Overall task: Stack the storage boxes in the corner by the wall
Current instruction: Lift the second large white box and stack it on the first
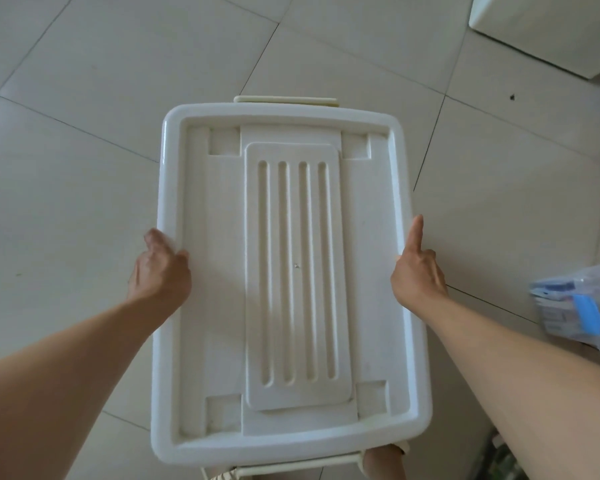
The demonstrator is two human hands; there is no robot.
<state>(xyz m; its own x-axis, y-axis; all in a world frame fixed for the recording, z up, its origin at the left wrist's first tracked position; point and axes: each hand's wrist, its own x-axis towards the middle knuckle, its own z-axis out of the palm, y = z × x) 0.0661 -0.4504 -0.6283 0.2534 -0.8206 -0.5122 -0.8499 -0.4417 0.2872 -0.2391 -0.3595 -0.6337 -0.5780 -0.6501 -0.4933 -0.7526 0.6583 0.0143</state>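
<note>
Hands bracket a white lidded storage box [288,282] from the sides: the left hand [161,271] curls over the lid's left rim, and the right hand [417,271] presses flat against the right edge with its thumb pointing up along it. The box sits between the forearms above a tiled floor [84,133], close to the person's body; whether it is carried or resting on something below is hard to tell, since the lid hides everything under it. Risk lies mainly in the grip. Both hands meet the lid, not the body of the box, so if the cream latch [286,100] at the far end is loose, the lid could lift away and the box drop. The right palm has no hooked hold, so the smooth plastic could slip. A clear bin [579,313] of packets sits at the right, just where a foot could catch it.
</note>
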